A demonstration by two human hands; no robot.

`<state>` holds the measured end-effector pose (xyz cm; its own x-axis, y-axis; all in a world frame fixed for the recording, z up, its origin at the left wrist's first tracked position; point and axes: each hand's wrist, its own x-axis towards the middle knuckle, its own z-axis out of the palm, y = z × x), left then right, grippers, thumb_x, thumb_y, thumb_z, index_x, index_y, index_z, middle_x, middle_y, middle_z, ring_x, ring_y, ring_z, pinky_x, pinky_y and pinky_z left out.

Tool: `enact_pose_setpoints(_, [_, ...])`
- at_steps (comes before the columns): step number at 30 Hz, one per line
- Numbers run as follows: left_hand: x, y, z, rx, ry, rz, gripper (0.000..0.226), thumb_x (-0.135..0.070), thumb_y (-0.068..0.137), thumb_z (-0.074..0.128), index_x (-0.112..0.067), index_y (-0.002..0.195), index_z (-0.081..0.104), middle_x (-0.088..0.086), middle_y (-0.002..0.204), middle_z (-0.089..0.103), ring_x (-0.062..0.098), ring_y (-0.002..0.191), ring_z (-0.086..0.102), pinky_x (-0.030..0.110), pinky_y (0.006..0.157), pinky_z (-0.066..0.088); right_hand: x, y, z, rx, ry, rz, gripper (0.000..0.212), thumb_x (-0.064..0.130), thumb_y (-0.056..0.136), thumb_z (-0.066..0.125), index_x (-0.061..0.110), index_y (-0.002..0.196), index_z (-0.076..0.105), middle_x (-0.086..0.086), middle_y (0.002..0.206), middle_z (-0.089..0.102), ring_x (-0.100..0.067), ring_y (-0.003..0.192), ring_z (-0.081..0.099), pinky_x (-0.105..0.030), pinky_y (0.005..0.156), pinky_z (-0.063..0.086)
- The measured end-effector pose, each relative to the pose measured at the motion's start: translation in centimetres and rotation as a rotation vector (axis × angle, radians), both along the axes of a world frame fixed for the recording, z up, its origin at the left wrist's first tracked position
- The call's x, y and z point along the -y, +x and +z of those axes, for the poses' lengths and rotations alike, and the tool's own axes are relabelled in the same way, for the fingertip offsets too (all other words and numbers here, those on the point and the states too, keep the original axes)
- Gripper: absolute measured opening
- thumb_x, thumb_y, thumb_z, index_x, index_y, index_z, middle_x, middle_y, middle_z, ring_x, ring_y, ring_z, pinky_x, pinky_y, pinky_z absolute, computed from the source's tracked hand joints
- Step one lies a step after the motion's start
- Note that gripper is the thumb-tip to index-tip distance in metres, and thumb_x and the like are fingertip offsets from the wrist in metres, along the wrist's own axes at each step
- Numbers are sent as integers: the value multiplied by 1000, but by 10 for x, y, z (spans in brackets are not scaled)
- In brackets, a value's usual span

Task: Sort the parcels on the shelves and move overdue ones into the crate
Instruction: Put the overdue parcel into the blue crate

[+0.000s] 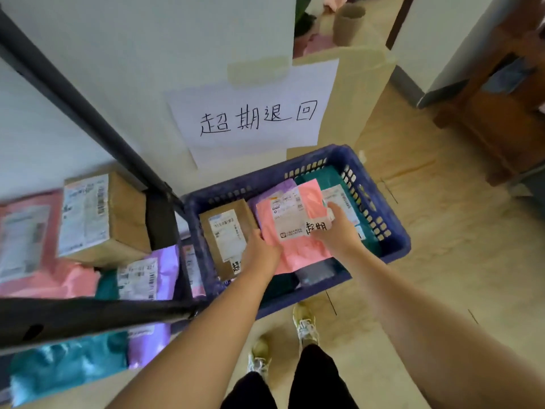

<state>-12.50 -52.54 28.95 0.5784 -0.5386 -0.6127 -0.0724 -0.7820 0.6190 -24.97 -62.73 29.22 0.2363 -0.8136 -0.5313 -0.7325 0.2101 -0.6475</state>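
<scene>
A blue plastic crate stands on the floor by the wall. Over it I hold a pink parcel with a white shipping label. My left hand grips its left edge and my right hand grips its right side by a handwritten sticker. Inside the crate lie a brown cardboard box, a purple bag and a teal bag. The black metal shelf at the left carries a cardboard box and pink, purple and teal bags.
A paper sign with handwritten characters is taped to the wall above the crate. A cardboard sheet leans behind it. Wooden furniture stands at the right. My feet are just in front of the crate.
</scene>
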Motion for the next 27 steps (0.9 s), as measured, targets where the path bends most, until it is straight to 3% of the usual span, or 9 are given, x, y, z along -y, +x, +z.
enact_pose_setpoints(3, [20,3,-20,120,59,-20,45,-40,91,54,-28,133,46,5,123,63,30,107,62,45,92,51,25,13,-20,-54,-40,175,79,11,91,61,34,154,18,-2,109,59,-26,82,63,-37,67,55])
enact_pose_setpoints(6, [33,5,-41,258,137,-154,47,-21,96,48,-28,141,38,5,132,55,30,116,56,33,90,43,48,24,-43,-106,-68,334,78,18,89,54,49,150,16,-4,104,62,-24,79,65,-41,68,58])
enact_pose_setpoints(9, [49,13,-61,362,174,-236,50,-13,93,48,-28,140,41,7,131,54,30,114,55,35,87,44,68,30,-65,-135,-75,481,78,23,92,53,57,148,11,-5,102,55,-23,78,62,-39,70,56])
enact_pose_setpoints(13, [62,24,-81,502,252,-378,48,-7,86,53,-20,133,50,11,119,59,31,112,52,39,90,44,93,37,-87,-210,-70,655,77,25,95,57,54,149,9,-6,109,49,-26,82,60,-42,76,56])
enact_pose_setpoints(17, [63,31,-99,660,333,-539,57,-10,83,59,-22,137,47,5,133,50,28,125,39,38,102,33,107,51,-108,-357,-106,855,75,26,96,57,44,152,8,-12,108,52,-30,82,61,-46,76,57])
enact_pose_setpoints(22, [67,35,-109,660,384,-643,64,-13,85,57,-20,145,39,3,151,32,31,143,15,53,120,10,105,62,-126,-459,-150,943,77,27,95,56,43,150,4,-5,93,53,-22,68,58,-33,56,50])
enact_pose_setpoints(27, [69,33,-106,642,403,-667,67,-12,84,59,-17,147,37,5,155,26,32,147,7,55,120,5,105,62,-131,-485,-151,952,74,36,96,57,43,149,5,-6,94,54,-24,70,61,-38,62,57])
